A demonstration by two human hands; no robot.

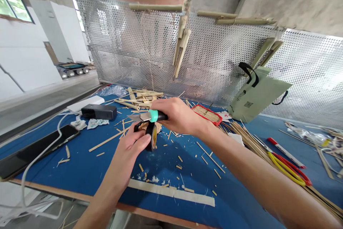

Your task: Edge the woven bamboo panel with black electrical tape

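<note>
Black tape roll [152,139], yellow inner ring: gripped on edge in the left hand [134,141]. Knife [153,115], pointed metal blade, teal collar: clasped in the right hand [177,113], just above the roll. Blue tabletop [166,161] beneath the hands carries angular bamboo scraps [146,95]. Forward-right of both hands stands a smooth, pale green bag [257,95] with a square QR code; its small lettering is illegible.

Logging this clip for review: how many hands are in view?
2. The left hand holds the black tape roll; the right hand, farther from the camera, grips the knife. No other hand shows.
</note>
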